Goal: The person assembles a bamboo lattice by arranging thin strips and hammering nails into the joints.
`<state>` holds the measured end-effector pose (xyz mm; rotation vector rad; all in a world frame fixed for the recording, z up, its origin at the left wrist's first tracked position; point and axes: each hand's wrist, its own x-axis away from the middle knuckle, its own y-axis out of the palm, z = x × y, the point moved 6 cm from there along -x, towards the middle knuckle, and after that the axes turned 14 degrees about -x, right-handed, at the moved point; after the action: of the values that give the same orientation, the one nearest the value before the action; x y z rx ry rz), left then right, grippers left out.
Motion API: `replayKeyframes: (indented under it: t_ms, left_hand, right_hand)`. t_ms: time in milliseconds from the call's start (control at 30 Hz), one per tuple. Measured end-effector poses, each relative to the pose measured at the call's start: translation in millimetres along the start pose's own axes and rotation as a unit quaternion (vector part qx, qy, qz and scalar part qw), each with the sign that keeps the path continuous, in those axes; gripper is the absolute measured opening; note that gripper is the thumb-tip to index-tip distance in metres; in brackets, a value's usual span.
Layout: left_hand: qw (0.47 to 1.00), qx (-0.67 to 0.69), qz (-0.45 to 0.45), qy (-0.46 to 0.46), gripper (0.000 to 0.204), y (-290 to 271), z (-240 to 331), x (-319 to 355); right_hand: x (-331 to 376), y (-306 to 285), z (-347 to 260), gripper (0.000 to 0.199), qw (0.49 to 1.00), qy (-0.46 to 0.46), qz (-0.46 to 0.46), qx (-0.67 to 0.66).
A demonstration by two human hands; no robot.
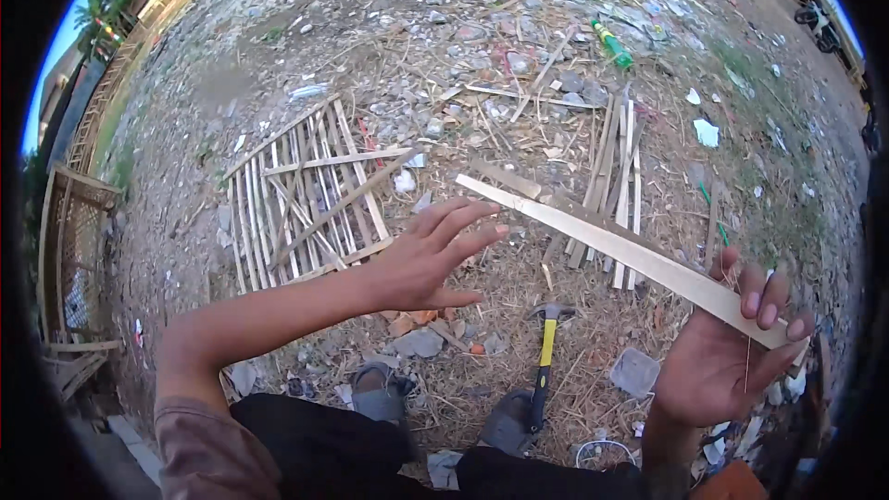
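A long, pale wooden slat [611,245] slants across the right half of the view. Its lower right end rests in my right hand [708,361], fingers curled over its edge and thumb beneath. My left hand [431,264] is open, fingers stretched toward the slat's upper left end, with a small gap appearing between them. Behind the slat, a darker piece of wood [505,178] partly shows. Between my feet and the slat, a hammer [546,352] with a yellow and black handle stands head up, its grip end by my right shoe.
A slatted wooden frame [347,159] with cross braces lies at left. Loose slats [602,176] are bunched at right. A green bottle [613,46] lies farther off among rubble. A clear plastic tub [635,371] sits near my right forearm. A woven-panel wooden structure [69,259] stands far left.
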<state>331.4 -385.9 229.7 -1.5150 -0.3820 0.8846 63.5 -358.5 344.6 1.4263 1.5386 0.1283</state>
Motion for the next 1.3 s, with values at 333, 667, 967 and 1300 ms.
replayKeyframes:
  t_ms: [333,667,967,1300]
  left_hand:
    - [0.928,0.12,-0.095,-0.341,0.05,-44,-31,128]
    - [0.601,0.45,0.054,-0.658,0.034,40,-119,264]
    - [0.527,0.444,0.154,-0.708,0.023,133,-198,293]
    - [0.535,0.431,0.117,-0.717,0.025,177,-271,281]
  right_hand:
    - [-53,151,190,0.038,0.926,0.371,-0.05,-0.046]
    - [16,23,315,0.042,0.854,0.511,0.077,0.063]
    - [10,-58,255,0.036,0.855,0.486,0.154,0.09]
    - [19,-88,230,0.035,0.848,0.481,0.186,0.12]
